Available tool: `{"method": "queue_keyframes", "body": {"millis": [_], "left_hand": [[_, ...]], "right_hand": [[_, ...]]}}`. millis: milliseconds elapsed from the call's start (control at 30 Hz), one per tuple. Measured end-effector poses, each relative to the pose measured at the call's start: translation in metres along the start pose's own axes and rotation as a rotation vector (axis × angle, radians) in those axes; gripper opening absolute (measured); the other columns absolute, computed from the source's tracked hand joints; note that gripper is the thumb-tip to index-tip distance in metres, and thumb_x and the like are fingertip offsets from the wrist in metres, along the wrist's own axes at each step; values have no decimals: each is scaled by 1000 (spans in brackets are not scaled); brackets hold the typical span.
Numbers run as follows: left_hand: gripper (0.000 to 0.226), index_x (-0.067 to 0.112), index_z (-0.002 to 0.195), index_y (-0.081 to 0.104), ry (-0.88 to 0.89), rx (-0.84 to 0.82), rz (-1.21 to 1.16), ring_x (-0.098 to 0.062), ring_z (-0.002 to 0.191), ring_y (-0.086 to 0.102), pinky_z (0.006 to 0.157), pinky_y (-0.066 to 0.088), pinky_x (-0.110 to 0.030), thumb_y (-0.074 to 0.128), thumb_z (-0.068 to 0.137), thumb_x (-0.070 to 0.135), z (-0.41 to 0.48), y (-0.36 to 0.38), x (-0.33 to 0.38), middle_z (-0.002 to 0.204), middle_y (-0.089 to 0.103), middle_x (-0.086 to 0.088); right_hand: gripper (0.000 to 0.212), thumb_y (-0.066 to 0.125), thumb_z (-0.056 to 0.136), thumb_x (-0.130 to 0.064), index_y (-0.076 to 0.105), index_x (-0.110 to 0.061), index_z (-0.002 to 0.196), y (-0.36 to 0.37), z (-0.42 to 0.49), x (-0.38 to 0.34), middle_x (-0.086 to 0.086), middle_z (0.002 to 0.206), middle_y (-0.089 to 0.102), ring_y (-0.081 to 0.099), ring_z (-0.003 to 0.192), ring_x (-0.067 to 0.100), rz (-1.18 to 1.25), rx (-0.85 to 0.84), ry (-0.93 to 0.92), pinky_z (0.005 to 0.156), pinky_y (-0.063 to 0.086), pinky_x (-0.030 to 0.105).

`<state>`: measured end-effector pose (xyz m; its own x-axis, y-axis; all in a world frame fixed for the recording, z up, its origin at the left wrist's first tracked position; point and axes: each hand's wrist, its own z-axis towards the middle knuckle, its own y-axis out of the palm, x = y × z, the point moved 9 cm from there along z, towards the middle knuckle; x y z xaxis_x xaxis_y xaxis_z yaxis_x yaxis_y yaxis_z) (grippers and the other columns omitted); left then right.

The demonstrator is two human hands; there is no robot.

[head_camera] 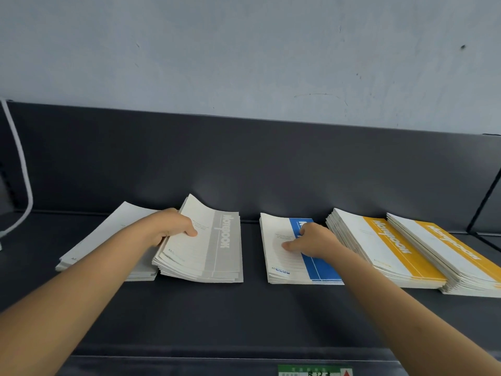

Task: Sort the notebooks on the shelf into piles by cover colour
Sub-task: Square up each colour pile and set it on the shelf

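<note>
On the dark shelf [244,316], the yellow piles [393,251] lie right. Your left hand [170,226] grips the grey pile [217,253] by its lifted edge; lower it squarely. Your right hand [314,240] rests bent-fingered on the blue pile [282,256]; whether it is pinching a cover can't be told.

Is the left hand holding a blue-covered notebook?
No, the left hand grips the grey-striped notebooks; the blue pile lies under the right hand.

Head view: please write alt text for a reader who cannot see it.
A person's left hand grips a stack of grey notebooks, its left edge raised, while the right hand rests on a blue pile. Two yellow piles lie to the right on a dark shelf.
</note>
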<state>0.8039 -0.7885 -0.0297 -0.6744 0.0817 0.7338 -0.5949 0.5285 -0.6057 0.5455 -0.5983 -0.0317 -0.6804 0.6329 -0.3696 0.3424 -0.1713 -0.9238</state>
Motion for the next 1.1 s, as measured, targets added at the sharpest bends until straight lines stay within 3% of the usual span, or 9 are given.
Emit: {"method": "queue_keyframes", "body": {"millis": [133,267,500,600,667,767,867,967,1100], "left_hand": [[52,5,124,59,3,-13,61,-30,109,62,101,48,-43,74,75,14,7,1,-2,120,65,-11],[51,8,124,59,12,-3,103,-29,110,61,101,48,-42,73,76,16,9,0,-1,121,64,-9],[38,7,119,61,36,-4,106,-27,108,62,101,47,-41,70,82,9,12,2,-1,118,66,-8],[41,7,123,60,39,-4,120,-27,113,59,103,45,-40,69,84,10,15,2,-1,123,64,-8],[44,7,127,57,31,-8,121,-28,118,57,105,44,-40,69,85,10,16,2,-2,128,61,-8],[51,5,133,53,17,15,131,-29,122,54,106,43,-40,69,85,11,18,-4,-5,134,57,-11],[51,4,133,53,8,6,137,-30,123,53,106,43,-40,69,85,11,21,-9,-10,135,56,-11],[48,3,129,56,10,4,144,-30,118,57,103,46,-41,70,84,9,22,-15,-15,130,60,-12],[51,4,131,54,1,-5,156,-30,123,54,105,44,-42,71,83,9,22,-24,-22,134,57,-12]], "right_hand": [[68,60,86,-51,43,-9,137,0,-2,0,2,125,56,49,95,14,-13,6,-1,76,38,24],[67,60,86,-50,43,-10,137,0,-2,-1,2,125,56,50,96,15,-8,3,1,75,38,24],[46,62,83,-52,50,-12,100,-2,-3,-3,-4,84,49,49,80,13,-40,-6,55,54,33,21],[49,57,85,-54,53,-11,108,-15,-9,-21,5,111,55,51,103,24,-112,122,3,78,45,30],[53,55,87,-53,52,-12,121,-21,-22,-47,7,125,52,47,116,28,-135,220,-97,95,41,37],[48,57,88,-47,55,-16,125,-15,-44,-93,4,131,51,46,122,24,-94,252,-267,101,35,36],[48,63,86,-39,55,-14,126,5,-57,-126,3,130,54,51,117,20,76,153,-355,95,40,28],[49,62,88,-35,51,-8,128,32,-60,-139,5,123,57,55,112,21,218,-24,-272,89,43,29],[36,61,87,-27,55,-3,112,53,-59,-145,1,98,53,50,85,16,374,-111,-180,65,40,24]]}}
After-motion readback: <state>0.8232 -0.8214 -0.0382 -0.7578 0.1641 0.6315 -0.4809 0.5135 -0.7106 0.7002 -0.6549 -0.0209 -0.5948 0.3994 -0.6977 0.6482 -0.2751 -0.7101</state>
